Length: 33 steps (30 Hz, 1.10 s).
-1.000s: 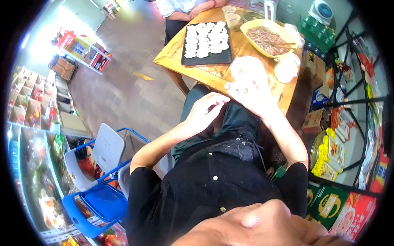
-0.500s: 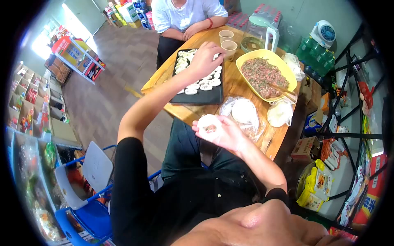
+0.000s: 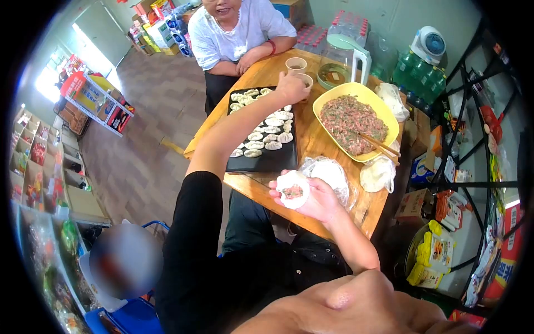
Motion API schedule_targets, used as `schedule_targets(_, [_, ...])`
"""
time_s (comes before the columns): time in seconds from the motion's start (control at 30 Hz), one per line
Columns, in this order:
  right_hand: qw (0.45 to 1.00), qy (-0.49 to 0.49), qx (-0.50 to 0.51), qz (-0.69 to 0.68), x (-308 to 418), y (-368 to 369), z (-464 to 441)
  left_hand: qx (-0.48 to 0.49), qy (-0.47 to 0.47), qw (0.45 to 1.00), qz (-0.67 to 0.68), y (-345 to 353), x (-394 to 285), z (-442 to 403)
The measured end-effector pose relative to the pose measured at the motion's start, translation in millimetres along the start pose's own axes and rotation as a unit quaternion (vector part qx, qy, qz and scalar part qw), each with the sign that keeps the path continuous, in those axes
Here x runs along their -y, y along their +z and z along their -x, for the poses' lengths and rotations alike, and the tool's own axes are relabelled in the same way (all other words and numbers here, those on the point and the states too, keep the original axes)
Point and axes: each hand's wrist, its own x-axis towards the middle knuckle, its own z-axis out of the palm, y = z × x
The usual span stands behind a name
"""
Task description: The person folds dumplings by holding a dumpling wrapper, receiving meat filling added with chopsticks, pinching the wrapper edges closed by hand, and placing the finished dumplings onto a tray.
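Observation:
In my right hand (image 3: 322, 201) lies a round dumpling wrapper (image 3: 286, 201) with a lump of meat filling at its centre, resting across palm and fingers. My left hand (image 3: 292, 86) reaches over the far right corner of the black tray (image 3: 261, 165) to a paper cup (image 3: 307, 96). Its fingertips are at the cup's rim or inside it; how they are closed is hidden. Rows of folded dumplings (image 3: 272, 146) lie on the tray. Right of it stands a yellow bowl (image 3: 320, 106) of minced meat filling (image 3: 356, 119), with chopsticks (image 3: 380, 146) leaning in it.
A bag of white wrappers (image 3: 331, 173) and another plastic bag (image 3: 377, 175) lie on the wooden table (image 3: 311, 146). A second cup (image 3: 296, 64) and a glass jug (image 3: 336, 64) stand behind. Opposite sits a person in a white shirt (image 3: 261, 25). Blue chair (image 3: 130, 317) at left.
My left hand has moved from above the tray to the paper cup. The wrapper stays in my right hand. The view has shifted, and more of the person opposite shows.

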Motion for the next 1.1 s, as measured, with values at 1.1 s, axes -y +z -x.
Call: schedule_targets(1.1, [0.981,-0.178,-0.08,-0.002,28,16,8,-0.004,0.143,0.954,0.265,-128,-70,118])
